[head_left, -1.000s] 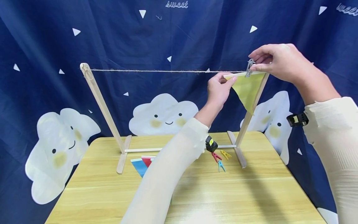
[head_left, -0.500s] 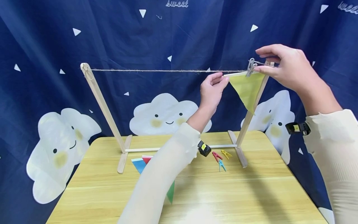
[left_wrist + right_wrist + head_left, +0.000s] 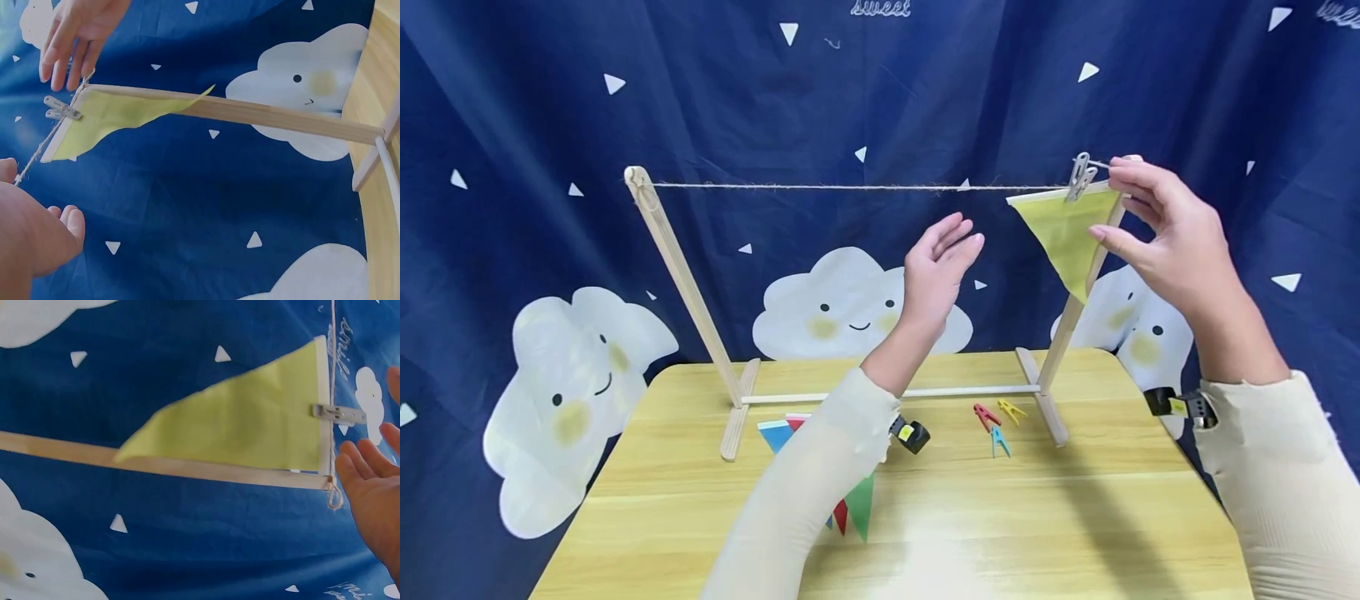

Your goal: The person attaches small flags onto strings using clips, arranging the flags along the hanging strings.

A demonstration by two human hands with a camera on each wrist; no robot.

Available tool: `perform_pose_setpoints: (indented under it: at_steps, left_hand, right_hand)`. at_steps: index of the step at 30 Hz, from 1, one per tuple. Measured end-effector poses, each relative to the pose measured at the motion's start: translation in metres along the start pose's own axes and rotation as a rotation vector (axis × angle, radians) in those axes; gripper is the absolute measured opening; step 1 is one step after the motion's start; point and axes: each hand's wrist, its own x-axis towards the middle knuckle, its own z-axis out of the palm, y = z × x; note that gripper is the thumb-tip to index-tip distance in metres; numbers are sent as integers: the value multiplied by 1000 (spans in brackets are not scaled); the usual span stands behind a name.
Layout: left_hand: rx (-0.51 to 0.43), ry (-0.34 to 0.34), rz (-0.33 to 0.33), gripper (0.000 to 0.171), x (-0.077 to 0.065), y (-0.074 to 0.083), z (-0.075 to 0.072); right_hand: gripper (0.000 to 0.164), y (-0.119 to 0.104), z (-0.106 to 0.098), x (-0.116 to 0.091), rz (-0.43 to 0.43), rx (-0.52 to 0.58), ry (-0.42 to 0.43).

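We observe a white-edged yellow pennant and a string, a grey clothespin across both. A wooden post passes behind the pennant's tip. We log the right hand, fingers relaxed, just beside the post's end.

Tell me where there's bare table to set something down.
The table is bare in front of the clothespins, right of the green pennant, and left of the stand's left foot. Crowded: clothespins beside the right foot; pennants partly hidden by the left sleeve.

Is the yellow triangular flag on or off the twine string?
On: the yellow triangular flag hangs from the thin beige twine string, fastened at its top by a grey peg-shaped clip.
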Motion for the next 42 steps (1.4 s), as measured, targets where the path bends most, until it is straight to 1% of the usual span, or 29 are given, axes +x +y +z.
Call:
perform_pose_setpoints:
  at_steps: [5,8,13,17,19,23,26,29,31,37,42]
  left_hand:
    - [7,-10,4,49,-11,-1,-23]
    - [9,-2,-8,48,-19,-2,-39]
    - [23,14,-21,48,-34,-5,-67]
    - [59,8,-18,49,-45,-8,-87]
    - [100,1,-24,50,-51,-10,-96]
    - [175,-25,-38,51,-63,-13,-113]
    - [224,-63,-30,52,-70,-18,-125]
    - [292,-93,-18,51,-77,-22,-136]
    - [343,-105,-13,51,-81,-25,-143]
    - [520,-144,-31,50,-90,-33,-163]
    - [641,-187,-80,52,-103,-42,-179]
  right_hand:
    - [73,7,15,-26,-35,102,60]
    - [73,11,24,-42,-62,142,74]
    - [69,20,39,-64,-88,198,73]
    - [69,28,51,-80,-96,233,72]
    - [70,32,58,-88,-93,243,65]
    - [69,39,73,-103,-59,276,57]
    - [68,44,84,-114,-42,309,66]
    - [69,51,96,-126,-41,315,68]
    - [70,56,103,-133,-24,309,57]
    - [73,73,122,-152,103,235,-12]
    - [70,88,134,-170,190,190,-68]
